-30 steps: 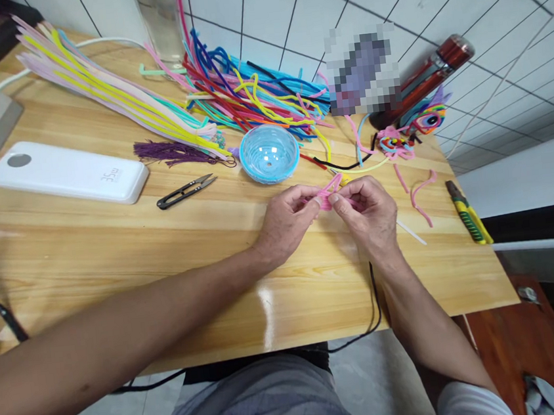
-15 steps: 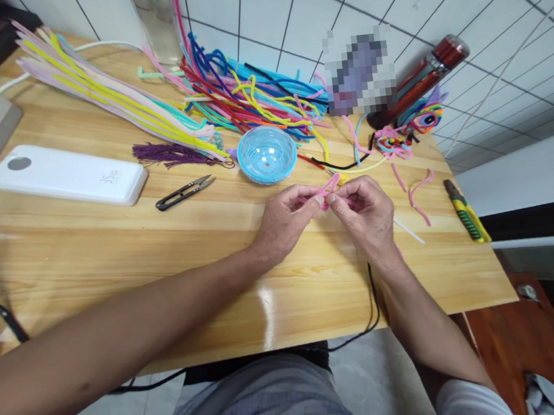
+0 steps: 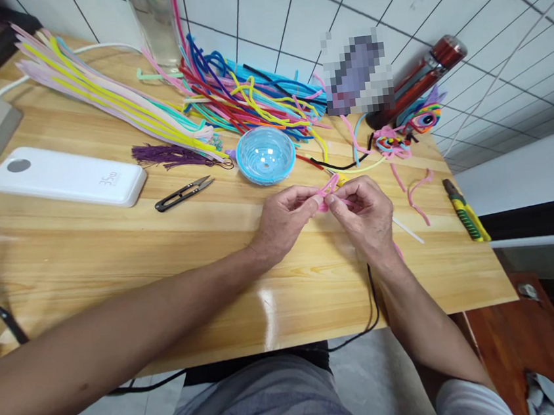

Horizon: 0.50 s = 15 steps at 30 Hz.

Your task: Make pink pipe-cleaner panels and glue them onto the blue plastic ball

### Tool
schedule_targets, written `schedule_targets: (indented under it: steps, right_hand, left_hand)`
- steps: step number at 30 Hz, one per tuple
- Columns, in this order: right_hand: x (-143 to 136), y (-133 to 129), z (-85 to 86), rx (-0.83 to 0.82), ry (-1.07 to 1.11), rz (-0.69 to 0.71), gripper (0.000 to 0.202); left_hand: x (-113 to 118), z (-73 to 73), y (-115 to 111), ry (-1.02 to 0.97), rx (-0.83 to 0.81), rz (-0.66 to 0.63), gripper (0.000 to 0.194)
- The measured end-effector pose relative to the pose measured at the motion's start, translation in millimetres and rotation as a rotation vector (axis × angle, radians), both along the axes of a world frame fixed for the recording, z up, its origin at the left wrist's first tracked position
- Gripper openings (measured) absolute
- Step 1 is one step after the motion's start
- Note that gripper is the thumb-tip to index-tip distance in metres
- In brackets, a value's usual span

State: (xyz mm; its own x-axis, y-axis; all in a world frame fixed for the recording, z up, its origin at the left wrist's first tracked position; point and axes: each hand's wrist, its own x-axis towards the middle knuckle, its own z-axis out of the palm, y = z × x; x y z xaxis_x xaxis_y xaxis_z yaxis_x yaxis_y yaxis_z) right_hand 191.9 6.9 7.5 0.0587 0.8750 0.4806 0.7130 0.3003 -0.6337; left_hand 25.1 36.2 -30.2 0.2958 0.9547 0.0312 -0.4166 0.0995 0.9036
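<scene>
Pinched between both hands is a pink pipe cleaner (image 3: 330, 185), bent into a loop that rises above the fingertips. My left hand (image 3: 289, 218) grips its left side between thumb and forefinger. From the right, my right hand (image 3: 365, 213) pinches the same piece, its thumb almost touching the left thumb. The fingers hide part of the bent piece. Just beyond the hands stands a blue glass bowl (image 3: 266, 157). Something yellow, partly hidden, lies behind the right fingers. Loose pink pipe cleaner pieces (image 3: 420, 202) lie to the right.
Thread snips (image 3: 182, 194), a purple tassel (image 3: 170, 155) and a white power bank (image 3: 66, 177) lie on the left. Colourful pipe cleaners (image 3: 250, 98) are heaped along the tiled wall. A red flask (image 3: 417, 80) leans at the back right; green-yellow pliers (image 3: 466, 211) lie near the right edge.
Almost nothing differs. Both hands keep their pinch on the pink pipe cleaner in the same spot, and the view has shifted very slightly.
</scene>
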Motion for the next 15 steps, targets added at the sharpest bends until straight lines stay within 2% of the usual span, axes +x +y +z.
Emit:
schedule_targets:
  steps: [15]
  right_hand:
    - [-0.6, -0.6, -0.1, -0.006, -0.013, -0.007, 0.016]
  left_hand:
    - [-0.3, -1.2, 1.1, 0.080, -0.012, 0.039, 0.022]
